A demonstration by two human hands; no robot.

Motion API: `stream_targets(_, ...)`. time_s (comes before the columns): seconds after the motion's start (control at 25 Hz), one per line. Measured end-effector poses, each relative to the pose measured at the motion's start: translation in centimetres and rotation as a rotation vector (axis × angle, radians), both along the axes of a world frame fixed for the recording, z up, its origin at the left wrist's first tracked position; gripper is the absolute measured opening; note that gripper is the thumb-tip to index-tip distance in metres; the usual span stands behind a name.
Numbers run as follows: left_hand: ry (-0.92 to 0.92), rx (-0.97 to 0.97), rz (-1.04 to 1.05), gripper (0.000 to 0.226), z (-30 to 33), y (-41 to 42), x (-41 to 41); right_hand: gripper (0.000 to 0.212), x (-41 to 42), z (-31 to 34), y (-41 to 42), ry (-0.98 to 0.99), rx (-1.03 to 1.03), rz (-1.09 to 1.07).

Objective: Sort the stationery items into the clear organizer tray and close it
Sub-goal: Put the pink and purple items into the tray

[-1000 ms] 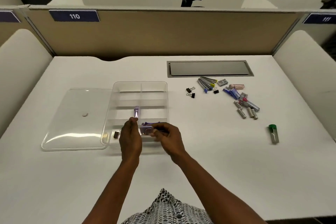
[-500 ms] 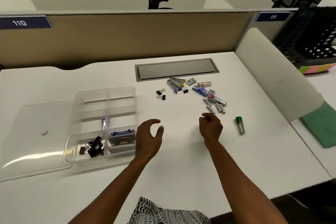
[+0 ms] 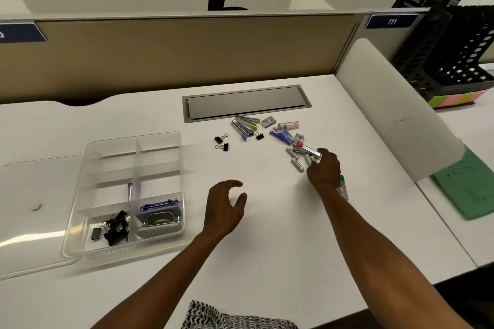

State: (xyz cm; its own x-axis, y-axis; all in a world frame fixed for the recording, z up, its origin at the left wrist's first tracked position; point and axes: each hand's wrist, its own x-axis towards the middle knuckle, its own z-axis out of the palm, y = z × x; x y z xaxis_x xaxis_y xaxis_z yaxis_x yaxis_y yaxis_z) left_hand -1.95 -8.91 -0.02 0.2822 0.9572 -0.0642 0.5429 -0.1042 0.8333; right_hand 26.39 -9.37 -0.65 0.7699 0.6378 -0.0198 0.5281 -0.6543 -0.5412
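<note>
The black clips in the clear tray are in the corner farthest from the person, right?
Not quite. In the head view the black clips do lie in the clear tray, but in the near left compartment, the corner closest to the person. The far compartments hold nothing visible.

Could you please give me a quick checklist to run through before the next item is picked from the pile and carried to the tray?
1. Organizer tray open, lid lying off to its side: ok.
2. Bare compartments left in the tray: ok; only the near ones hold black binder clips and a purple stapler.
3. Left hand holding nothing, relaxed above the desk: ok.
4. Right hand at the pile of loose stationery: ok.
5. Right hand's grip on one item: cannot tell, fingertips hidden.
6. Path from pile to tray unobstructed: ok.
</note>
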Motion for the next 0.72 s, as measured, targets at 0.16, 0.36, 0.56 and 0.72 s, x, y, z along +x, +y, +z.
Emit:
stream_targets(0.16, 0.029, -0.018, -0.008, 0.027, -0.6, 0.4, 0.9, 0.049, 1.2, 0.2, 2.0, -0.084, -0.154, 0.154)
stream_targets(0.36, 0.054, -0.018, -0.013, 0.029, -1.1, 1.2, 1.7, 0.039, 1.8, -0.5, 4.1, -0.165, -0.268, 0.199)
stream_targets(0.56, 0.079, -0.013, -0.02, 0.029, -1.6, 2.1, 1.8, 0.029, 2.1, -1.4, 5.3, -0.158, -0.165, 0.092)
stream_targets(0.72, 0.098, -0.02, -0.02, 0.03, -2.3, 3.0, 1.9, 0.019, 1.2, -1.7, 6.1, -0.026, 0.226, 0.027)
